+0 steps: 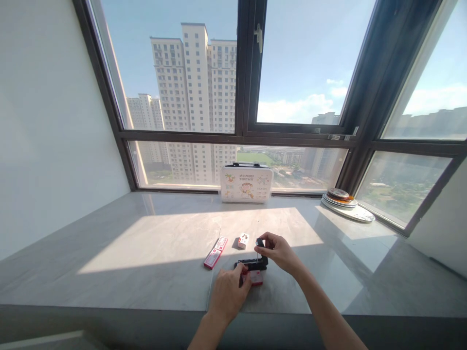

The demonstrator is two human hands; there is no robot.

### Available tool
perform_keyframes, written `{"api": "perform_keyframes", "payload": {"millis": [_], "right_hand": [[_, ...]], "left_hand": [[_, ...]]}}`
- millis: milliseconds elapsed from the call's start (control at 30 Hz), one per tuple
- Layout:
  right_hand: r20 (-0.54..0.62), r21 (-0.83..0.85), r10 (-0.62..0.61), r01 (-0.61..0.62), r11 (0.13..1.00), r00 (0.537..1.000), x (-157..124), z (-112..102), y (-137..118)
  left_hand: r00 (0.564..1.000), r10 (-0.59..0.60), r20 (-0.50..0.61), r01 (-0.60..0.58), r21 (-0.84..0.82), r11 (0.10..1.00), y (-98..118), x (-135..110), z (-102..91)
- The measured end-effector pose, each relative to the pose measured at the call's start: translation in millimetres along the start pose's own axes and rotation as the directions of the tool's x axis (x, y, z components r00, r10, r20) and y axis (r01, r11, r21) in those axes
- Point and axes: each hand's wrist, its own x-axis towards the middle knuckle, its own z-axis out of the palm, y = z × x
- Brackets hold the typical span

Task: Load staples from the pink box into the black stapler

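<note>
A black stapler (pixel 251 264) lies on the sill with its upper arm swung up at its right end. My right hand (pixel 277 248) pinches the top of that raised arm between thumb and fingers. My left hand (pixel 230 288) is closed at the left part of the stapler's base, thumb and fingertips together; what they hold, if anything, is too small to make out. Just below the stapler lies a red and white box (pixel 257 278), partly covered by my left hand. Beyond the stapler stands a small white box (pixel 243 240) with red and dark print.
Left of the stapler, two red and white flat boxes (pixel 215 253) lie end to end. A white cartoon-printed case (pixel 246 183) stands against the window. Stacked plates or lids (pixel 343 204) sit in the right corner. The sill's front edge (pixel 146 307) runs close to my left wrist.
</note>
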Motion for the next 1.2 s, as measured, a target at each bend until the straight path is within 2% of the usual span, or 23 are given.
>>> {"api": "perform_keyframes", "payload": {"millis": [67,167,267,367,533,633,700,933,1100,1200], "right_hand": [[0.078,-0.094,-0.044,0.051,0.994,0.996,10,20,-5],[0.147,-0.195,-0.03,0.059,0.979,0.989,18,39,-5],[0.232,-0.229,-0.002,0.057,0.972,0.973,17,42,-1],[0.327,-0.201,0.012,0.057,0.978,0.945,12,34,1],[0.251,-0.218,0.036,0.021,0.976,0.967,-1,21,3],[0.19,-0.234,0.044,0.001,0.972,0.981,-7,13,6],[0.163,-0.247,0.061,-0.019,0.969,0.985,-11,7,9],[0.112,-0.266,0.098,-0.066,0.962,0.989,-16,-1,20],[0.09,-0.29,0.097,-0.067,0.955,0.991,-16,1,19],[0.092,-0.284,0.098,-0.068,0.957,0.991,-17,1,17]], "left_hand": [[1.0,-0.007,0.013,0.007,0.037,0.999,-1,0,1.3],[1.0,0.004,0.026,-0.006,0.077,0.997,-2,0,3.3],[1.0,0.012,0.024,-0.014,0.091,0.996,-3,0,3.1],[0.999,0.023,0.04,-0.027,0.088,0.996,0,-1,-0.3],[0.989,0.144,0.03,-0.145,0.06,0.988,12,-2,-5.1],[0.98,0.198,0.028,-0.199,0.031,0.98,12,4,-6.0],[0.983,0.181,-0.009,-0.181,0.038,0.983,2,8,-8.9],[0.98,0.09,-0.177,-0.06,0.165,0.984,-52,20,-30.1],[0.977,0.091,-0.195,-0.055,0.187,0.981,-70,37,-29.6],[0.984,0.075,-0.161,-0.05,0.155,0.987,-81,49,-25.6]]}}
